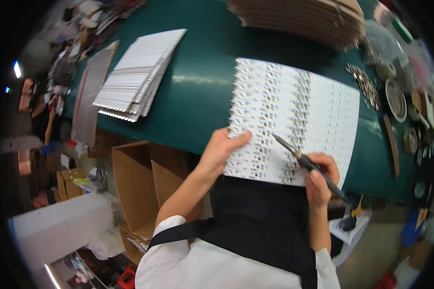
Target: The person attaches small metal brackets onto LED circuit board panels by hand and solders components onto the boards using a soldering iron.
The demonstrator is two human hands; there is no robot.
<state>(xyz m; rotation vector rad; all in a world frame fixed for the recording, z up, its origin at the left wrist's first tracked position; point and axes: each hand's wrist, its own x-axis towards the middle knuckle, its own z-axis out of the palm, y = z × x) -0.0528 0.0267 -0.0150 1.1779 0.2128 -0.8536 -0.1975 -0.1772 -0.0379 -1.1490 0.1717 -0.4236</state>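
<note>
A white circuit-board panel point(325, 115) with rows of small components and a toothed left edge lies at the near edge of the green table, partly over my lap. My left hand point(220, 151) grips its left edge, thumb on top and the fingers mostly hidden. My right hand point(321, 176) is closed around a soldering iron point(304, 161) with a dark handle. The iron's metal tip points up and left over the panel's middle; whether it touches the panel I cannot tell. At the left on the table lies a stack of similar white panels point(135, 72).
A tall stack of brown sheets point(299, 19) stands at the far side of the green table point(193, 101). On the right are a pile of small metal parts point(364, 86), a round dish point(396, 99) and a brown strip point(391, 147). An open cardboard box point(135, 183) sits at the lower left.
</note>
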